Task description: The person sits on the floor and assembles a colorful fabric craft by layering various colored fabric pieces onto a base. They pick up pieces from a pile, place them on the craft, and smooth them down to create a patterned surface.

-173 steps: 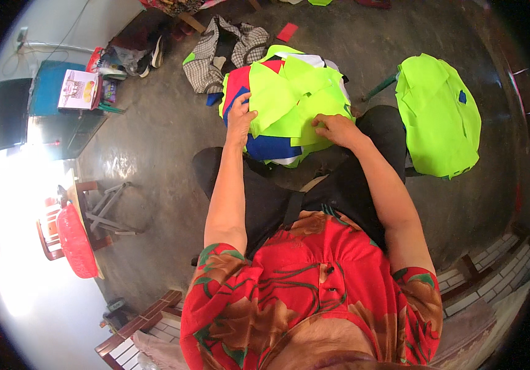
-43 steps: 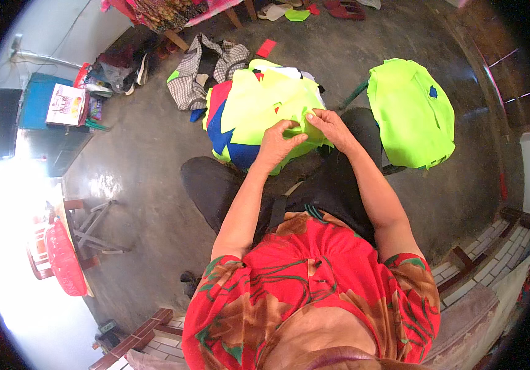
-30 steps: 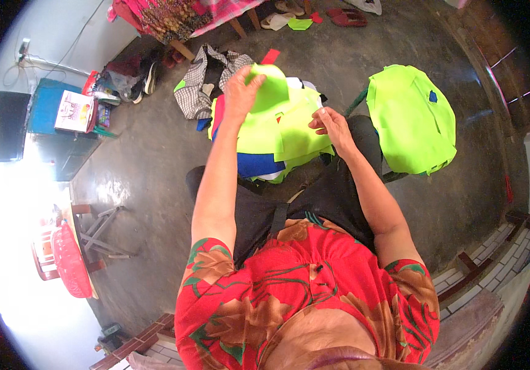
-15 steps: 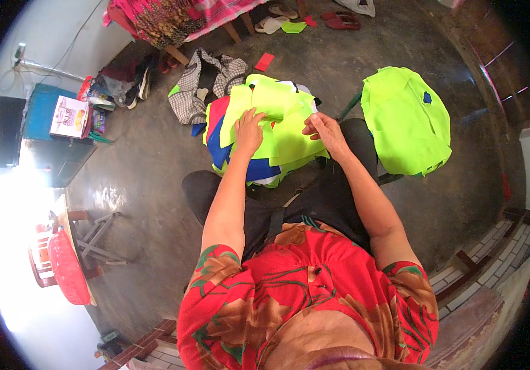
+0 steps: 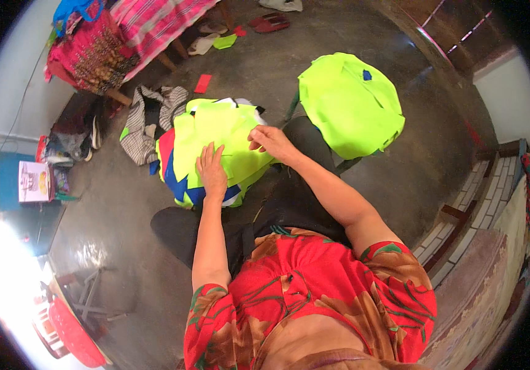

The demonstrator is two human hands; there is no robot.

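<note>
A pile of neon yellow fabric pieces (image 5: 234, 132) lies in front of my knees, with blue cloth (image 5: 175, 179) and a little red and white showing at its left and lower edges. My left hand (image 5: 212, 171) rests on the near part of the top piece, its fingers spread flat. At the pile's right edge, my right hand (image 5: 271, 142) is closed, thumb and fingers drawn together; what lies in them, if anything, is too small to make out. A second heap of neon yellow fabric (image 5: 351, 105), with a small blue scrap (image 5: 366, 75) on it, sits to the right, beside my knee.
A checked cloth (image 5: 138, 132) lies on the floor left of the pile, and a red scrap (image 5: 203, 84) beyond it. Shoes (image 5: 269, 23) stand farther back near a pink-draped bench (image 5: 154, 28). A red stool (image 5: 74, 333) is at the lower left.
The view has turned, shifting the scene left. My left hand has flattened onto the fabric, and the top yellow piece now lies smoother. My right hand stays closed, nearer the pile's far right corner.
</note>
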